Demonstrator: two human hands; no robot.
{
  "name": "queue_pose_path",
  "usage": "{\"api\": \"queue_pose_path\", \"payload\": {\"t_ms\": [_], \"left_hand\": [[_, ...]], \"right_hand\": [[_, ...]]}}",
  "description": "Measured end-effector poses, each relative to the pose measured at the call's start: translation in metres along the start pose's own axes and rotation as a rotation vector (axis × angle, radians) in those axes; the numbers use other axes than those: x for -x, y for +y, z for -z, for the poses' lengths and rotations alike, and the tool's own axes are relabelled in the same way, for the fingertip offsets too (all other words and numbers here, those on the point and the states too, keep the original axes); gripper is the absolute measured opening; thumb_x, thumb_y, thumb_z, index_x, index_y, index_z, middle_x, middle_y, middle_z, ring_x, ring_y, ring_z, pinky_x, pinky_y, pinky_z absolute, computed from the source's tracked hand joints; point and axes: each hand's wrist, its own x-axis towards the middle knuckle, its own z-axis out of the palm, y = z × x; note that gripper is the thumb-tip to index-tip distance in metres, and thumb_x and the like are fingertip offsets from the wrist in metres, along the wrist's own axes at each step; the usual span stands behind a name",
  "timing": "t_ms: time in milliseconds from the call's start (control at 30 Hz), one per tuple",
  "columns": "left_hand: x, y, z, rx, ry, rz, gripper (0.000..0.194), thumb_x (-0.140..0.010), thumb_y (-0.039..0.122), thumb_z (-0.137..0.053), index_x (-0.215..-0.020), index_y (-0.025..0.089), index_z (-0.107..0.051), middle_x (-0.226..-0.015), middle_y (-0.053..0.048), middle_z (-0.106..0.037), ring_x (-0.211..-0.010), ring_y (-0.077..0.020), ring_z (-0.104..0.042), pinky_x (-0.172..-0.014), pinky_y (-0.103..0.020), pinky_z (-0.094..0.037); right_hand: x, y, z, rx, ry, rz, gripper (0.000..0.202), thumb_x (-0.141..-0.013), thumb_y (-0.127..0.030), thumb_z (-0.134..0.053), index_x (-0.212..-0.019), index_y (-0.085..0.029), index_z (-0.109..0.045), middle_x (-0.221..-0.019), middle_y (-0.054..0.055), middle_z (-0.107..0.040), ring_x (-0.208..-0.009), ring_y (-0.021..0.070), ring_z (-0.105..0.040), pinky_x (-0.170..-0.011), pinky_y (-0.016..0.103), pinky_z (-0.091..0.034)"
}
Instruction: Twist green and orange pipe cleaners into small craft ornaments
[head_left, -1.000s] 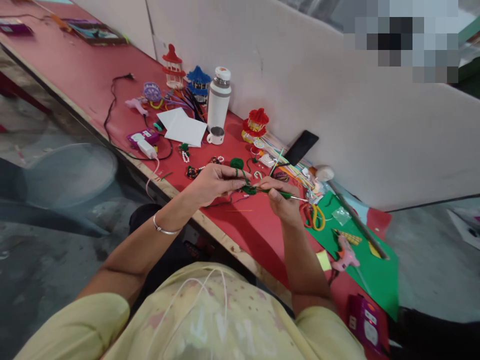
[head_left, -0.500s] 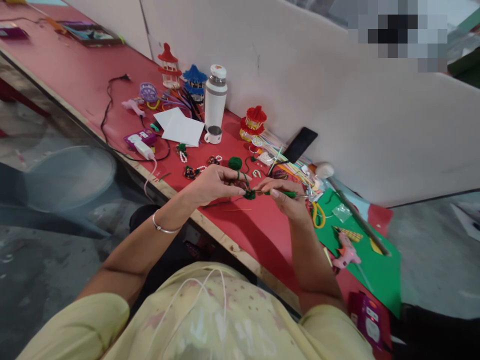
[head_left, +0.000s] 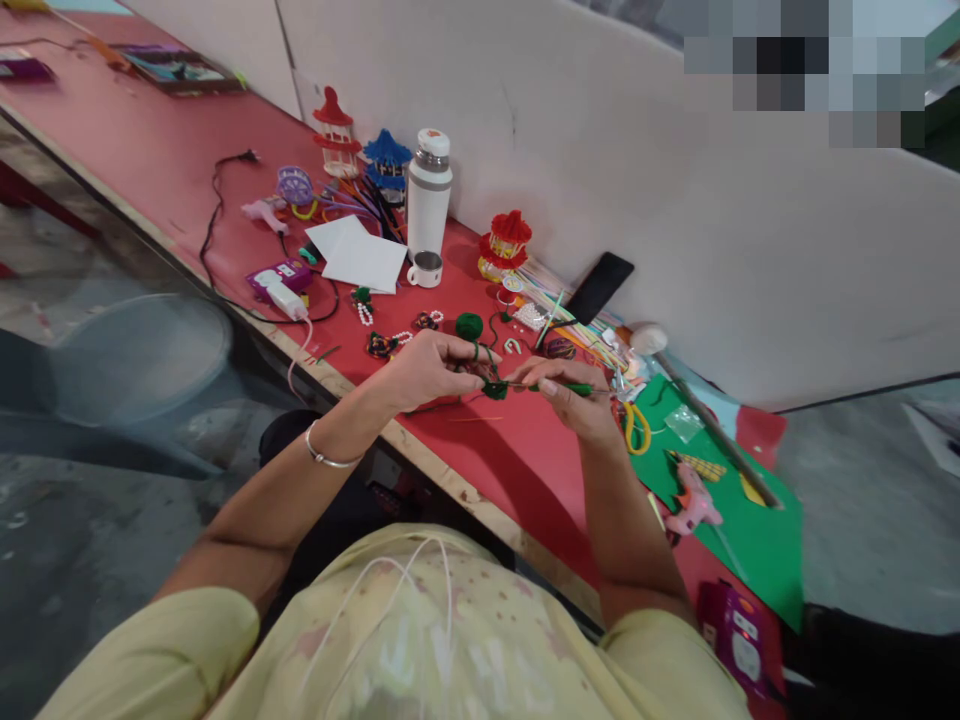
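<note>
A: What's different from 1 second ago?

B: The right hand (head_left: 574,398) sits farther from the left hand (head_left: 431,370), and the hook (head_left: 577,389) in its grip lies flatter, nearly level. Compared with 0.5 seconds ago, little differs.

A: Where's the green piece (head_left: 493,389)?

B: At the left hand's fingertips, between the 2 hands, by the hook's thin end. Thumb and fingers look narrowed on its edge. I can't tell whether the hook's tip is inside a loop.

A: And the yarn (head_left: 489,352)?

B: It runs up from the piece to the left hand's raised fingers. The ball (head_left: 469,325) rests just beyond that hand. Scissors (head_left: 638,430) lie near the right hand, on its outer side.

A: So what does the wider gap mean?

B: My guess: the hook is drawn back against yarn held taut, midway through a stitch. The piece looks small, so I'd call the work early.
</note>
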Motion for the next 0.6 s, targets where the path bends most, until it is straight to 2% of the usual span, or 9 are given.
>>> {"api": "queue_pose_path", "payload": {"t_ms": [233, 433, 600], "left_hand": [[0.000, -0.001, 0.001, -0.045, 0.010, 0.012, 0.034, -0.059, 0.013, -0.076, -0.093, 0.011, -0.081, -0.070, -0.003, -0.073, -0.064, -0.0130, -0.065, -0.060, -0.020, -0.051], [0.000, 0.000, 0.001, -0.073, 0.030, -0.017, 0.034, -0.058, 0.008, -0.073, -0.091, 0.012, -0.081, -0.069, -0.003, -0.072, -0.062, -0.0116, -0.063, -0.059, -0.019, -0.050], [-0.001, -0.003, 0.002, -0.139, 0.053, -0.076, 0.036, -0.061, 0.010, -0.071, -0.096, 0.011, -0.081, -0.077, -0.005, -0.075, -0.060, -0.0101, -0.061, -0.056, -0.019, -0.048]], "right_hand": [[0.001, -0.003, 0.002, 0.038, -0.049, 0.001, 0.014, -0.090, -0.032, -0.068, -0.096, -0.024, -0.078, -0.099, 0.007, -0.077, -0.094, 0.0237, -0.072, -0.087, 0.041, -0.057], [0.000, -0.009, 0.004, 0.142, -0.096, -0.006, 0.014, -0.091, -0.033, -0.068, -0.096, -0.024, -0.078, -0.099, 0.006, -0.077, -0.095, 0.0230, -0.072, -0.087, 0.039, -0.057], [-0.001, -0.012, 0.001, 0.182, -0.095, 0.040, 0.014, -0.093, -0.027, -0.064, -0.097, -0.024, -0.077, -0.099, 0.005, -0.077, -0.097, 0.0220, -0.072, -0.087, 0.037, -0.056]]}}
